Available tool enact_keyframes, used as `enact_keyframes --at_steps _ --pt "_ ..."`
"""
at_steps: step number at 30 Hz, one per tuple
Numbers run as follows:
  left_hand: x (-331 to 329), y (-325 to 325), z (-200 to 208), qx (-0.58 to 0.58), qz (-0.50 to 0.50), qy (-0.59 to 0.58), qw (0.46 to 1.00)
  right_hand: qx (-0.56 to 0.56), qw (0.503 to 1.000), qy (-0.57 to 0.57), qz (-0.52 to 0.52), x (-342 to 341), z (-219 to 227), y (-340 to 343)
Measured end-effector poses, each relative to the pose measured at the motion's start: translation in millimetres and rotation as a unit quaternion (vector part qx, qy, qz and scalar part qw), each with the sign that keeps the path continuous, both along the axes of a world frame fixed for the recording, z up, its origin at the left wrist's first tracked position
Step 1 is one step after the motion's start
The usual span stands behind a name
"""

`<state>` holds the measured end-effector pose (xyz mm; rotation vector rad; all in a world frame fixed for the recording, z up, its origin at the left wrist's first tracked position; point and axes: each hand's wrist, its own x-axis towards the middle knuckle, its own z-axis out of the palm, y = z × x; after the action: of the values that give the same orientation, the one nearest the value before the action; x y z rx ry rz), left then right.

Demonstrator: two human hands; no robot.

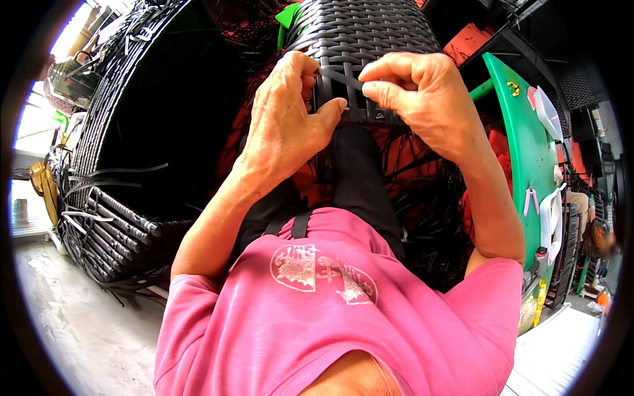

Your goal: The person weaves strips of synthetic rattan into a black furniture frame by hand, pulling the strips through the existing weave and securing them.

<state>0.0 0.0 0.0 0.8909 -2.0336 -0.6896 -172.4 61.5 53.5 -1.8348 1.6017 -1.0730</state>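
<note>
A flat black plastic strip [342,78] runs between my two hands, across the lower part of a black woven wicker panel [366,30]. My right hand [429,96] pinches the strip's right end between thumb and index finger. At the other end, my left hand [281,115] curls its fingers around the strip beside the panel's left edge. Its thumb stands apart, pointing right over bare upright bands of the frame. The tips of the left fingers are partly hidden. The panel's near edge lies just above my black-clad knees [356,152].
A large black wicker basket-like piece [109,158] with loose strip ends stands on the left. At the right is a green board [518,132] holding pink-handled snips [531,200] and white pieces. Tangled black strips [429,218] lie below. Part of another person [581,208] shows far right.
</note>
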Motion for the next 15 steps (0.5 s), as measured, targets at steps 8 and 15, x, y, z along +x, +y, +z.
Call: enact_keyframes --at_steps 8,15 --pt "1 2 -2 -0.051 0.013 0.027 0.998 0.02 0.998 0.049 -0.028 6 -7 10" --pt "1 3 -10 -0.102 0.02 0.073 0.992 0.017 0.994 0.104 0.001 5 -4 9"
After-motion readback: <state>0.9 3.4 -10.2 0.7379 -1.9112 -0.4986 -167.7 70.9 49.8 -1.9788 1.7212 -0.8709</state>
